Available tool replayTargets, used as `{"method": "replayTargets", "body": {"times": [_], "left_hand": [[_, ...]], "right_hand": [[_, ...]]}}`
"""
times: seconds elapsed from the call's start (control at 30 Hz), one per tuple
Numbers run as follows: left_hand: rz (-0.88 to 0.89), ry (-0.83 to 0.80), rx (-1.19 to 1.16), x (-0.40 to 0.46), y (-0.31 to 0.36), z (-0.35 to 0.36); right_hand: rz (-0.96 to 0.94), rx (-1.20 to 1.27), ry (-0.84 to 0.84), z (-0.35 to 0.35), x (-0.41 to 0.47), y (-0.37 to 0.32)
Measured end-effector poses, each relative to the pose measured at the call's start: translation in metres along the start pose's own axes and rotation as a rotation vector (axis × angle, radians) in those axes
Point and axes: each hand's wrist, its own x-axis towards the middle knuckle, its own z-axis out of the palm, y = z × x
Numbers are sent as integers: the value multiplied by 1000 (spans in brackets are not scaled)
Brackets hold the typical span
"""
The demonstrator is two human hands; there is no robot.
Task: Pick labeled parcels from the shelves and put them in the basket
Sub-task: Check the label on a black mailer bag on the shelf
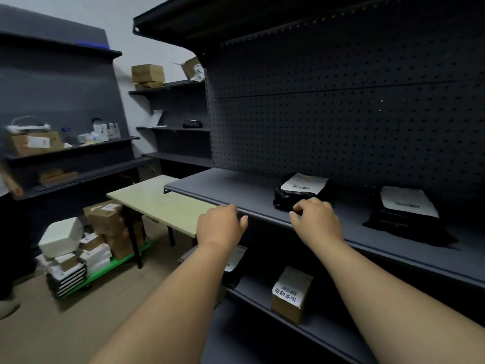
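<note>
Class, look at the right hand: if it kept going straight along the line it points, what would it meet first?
Most likely the black bagged parcel directly beyond the right hand; its fingers seem just short of the bag, though depth is unclear.

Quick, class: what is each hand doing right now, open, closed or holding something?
Left hand: loosely curled, holding nothing, so open.
Right hand: curled at the black parcel; grip cannot be told.

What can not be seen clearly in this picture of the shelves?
- Basket: nowhere in the head view.
- Black parcel: label print too small; whether the right hand touches it is unclear.
- Second black parcel: label blurred.
- Lower-shelf parcel: mostly hidden behind the left forearm, below the left hand.
</note>
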Motion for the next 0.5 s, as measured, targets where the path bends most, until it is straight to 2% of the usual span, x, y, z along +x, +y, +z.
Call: {"method": "replayTargets", "body": {"times": [0.13, 0.27, 0.5], "left_hand": [[58, -61, -169, 42, 1, 11], [23, -195, -387, 77, 14, 22], [-15, -390, -642, 137, 44, 48]], "right_hand": [[119, -2, 82, 2, 26, -2], [230, 26, 125, 0, 45, 10], [467, 336, 125, 4, 89, 35]]}}
